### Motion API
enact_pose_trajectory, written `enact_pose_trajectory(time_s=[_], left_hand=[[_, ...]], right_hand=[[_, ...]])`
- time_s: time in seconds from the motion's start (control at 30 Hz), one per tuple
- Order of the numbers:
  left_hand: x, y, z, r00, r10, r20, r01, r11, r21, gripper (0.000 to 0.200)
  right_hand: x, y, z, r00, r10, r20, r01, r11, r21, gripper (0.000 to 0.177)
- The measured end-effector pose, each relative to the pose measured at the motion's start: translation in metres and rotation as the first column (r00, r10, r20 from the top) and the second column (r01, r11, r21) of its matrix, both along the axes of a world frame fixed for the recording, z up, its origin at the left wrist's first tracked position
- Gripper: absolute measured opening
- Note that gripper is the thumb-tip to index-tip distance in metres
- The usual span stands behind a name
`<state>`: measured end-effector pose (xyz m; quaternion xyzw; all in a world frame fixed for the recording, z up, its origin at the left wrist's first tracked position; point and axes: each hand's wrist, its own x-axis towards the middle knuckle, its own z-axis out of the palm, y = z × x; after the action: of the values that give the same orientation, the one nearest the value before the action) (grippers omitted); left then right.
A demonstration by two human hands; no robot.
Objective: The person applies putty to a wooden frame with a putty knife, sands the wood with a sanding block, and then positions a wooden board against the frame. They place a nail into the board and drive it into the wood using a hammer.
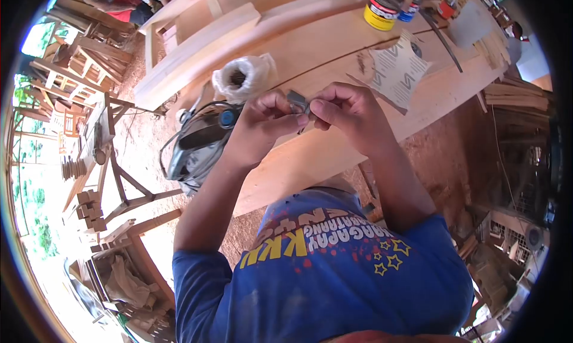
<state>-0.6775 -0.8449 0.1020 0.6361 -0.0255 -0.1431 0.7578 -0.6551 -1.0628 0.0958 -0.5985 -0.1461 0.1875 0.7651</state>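
Observation:
Both my hands meet above the wooden workbench (286, 170), with fingertips pinched together. Between them is a small dark grey piece (296, 99), flat like a scrap of sandpaper; the fingers cover much of it. My left hand (267, 125) grips it from one side, its fingers curled. My right hand (345, 113) pinches the other side between thumb and forefinger. Just beyond my left hand stands a roll wrapped in clear plastic (245, 78). A torn pale sheet with printed letters (399, 74) lies on the bench past my right hand.
Left of my hands is a power planer (200, 137) with its cord bundled around it. A yellow and black can (381, 11) stands at the far side. Long boards (197, 41) lie at the back left. Another person (116, 2) is at the upper left.

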Motion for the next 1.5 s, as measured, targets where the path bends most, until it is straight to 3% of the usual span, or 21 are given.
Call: enact_pose_trajectory(time_s=[0.1,0.2,0.3,0.4,0.5,0.73,0.83,0.93,1.07,1.13,1.17,1.23,1.3,1.33,1.43,1.5], left_hand=[[0.003,-0.019,-0.023,0.996,-0.064,-0.069,0.053,0.986,-0.158,0.017],[0.000,-0.029,-0.041,0.975,-0.067,-0.210,0.002,0.955,-0.296,0.017],[0.002,-0.041,-0.037,0.961,-0.066,-0.267,-0.028,0.943,-0.333,0.015],[0.005,-0.045,-0.037,0.959,-0.122,-0.254,0.023,0.932,-0.362,0.015],[0.006,-0.048,-0.034,0.960,-0.143,-0.241,0.055,0.940,-0.338,0.024],[0.009,-0.049,-0.031,0.956,-0.127,-0.265,0.085,0.983,-0.164,0.033],[0.008,-0.051,-0.031,0.949,-0.086,-0.302,0.004,0.965,-0.263,0.028],[0.010,-0.045,-0.036,0.930,-0.152,-0.333,0.007,0.917,-0.400,0.026],[0.012,-0.029,-0.021,0.916,0.086,-0.392,-0.152,0.978,-0.141,0.028],[0.020,-0.003,-0.014,0.910,0.274,-0.312,-0.305,0.951,-0.052,0.032],[0.027,0.010,0.001,0.912,0.368,-0.182,-0.320,0.915,0.246,0.038],[0.050,0.034,0.014,0.873,0.440,0.212,-0.478,0.677,0.560,0.033],[0.079,0.080,0.007,0.916,0.303,0.263,-0.367,0.366,0.855,0.027],[0.091,0.096,0.001,0.943,0.209,0.258,-0.303,0.218,0.928,0.028],[0.113,0.120,-0.027,0.981,-0.033,0.190,-0.188,0.062,0.980,0.038],[0.122,0.115,-0.040,0.988,-0.067,0.142,-0.145,-0.033,0.989,0.036]], right_hand=[[0.001,-0.047,-0.005,0.998,0.037,-0.053,-0.046,0.983,-0.178,0.017],[-0.004,-0.075,-0.011,0.976,-0.046,0.212,0.116,0.936,-0.333,0.016],[-0.002,-0.093,-0.028,0.960,-0.127,0.249,0.191,0.949,-0.252,0.022],[0.001,-0.097,-0.031,0.971,-0.216,0.100,0.234,0.941,-0.243,0.020],[0.004,-0.094,-0.030,0.976,-0.214,0.027,0.215,0.955,-0.204,0.018],[0.021,-0.084,-0.036,0.992,-0.111,0.060,0.121,0.971,-0.205,0.018],[0.031,-0.075,-0.039,0.995,-0.089,0.047,0.097,0.972,-0.213,0.017],[0.040,-0.060,-0.036,0.991,-0.062,0.117,0.095,0.948,-0.303,0.017],[0.048,-0.047,-0.042,0.982,0.049,0.183,0.036,0.898,-0.438,0.017],[0.053,-0.041,-0.045,0.978,0.108,0.178,-0.011,0.880,-0.475,0.018],[0.055,-0.039,-0.045,0.975,0.136,0.177,-0.034,0.873,-0.486,0.018],[0.057,-0.037,-0.047,0.970,0.167,0.178,-0.059,0.868,-0.493,0.018],[0.060,-0.032,-0.050,0.966,0.179,0.188,-0.069,0.876,-0.477,0.019],[0.060,-0.030,-0.050,0.964,0.192,0.183,-0.084,0.876,-0.475,0.019],[0.062,-0.024,-0.052,0.956,0.219,0.194,-0.110,0.884,-0.455,0.019],[0.062,-0.025,-0.053,0.948,0.228,0.221,-0.114,0.894,-0.433,0.019]])
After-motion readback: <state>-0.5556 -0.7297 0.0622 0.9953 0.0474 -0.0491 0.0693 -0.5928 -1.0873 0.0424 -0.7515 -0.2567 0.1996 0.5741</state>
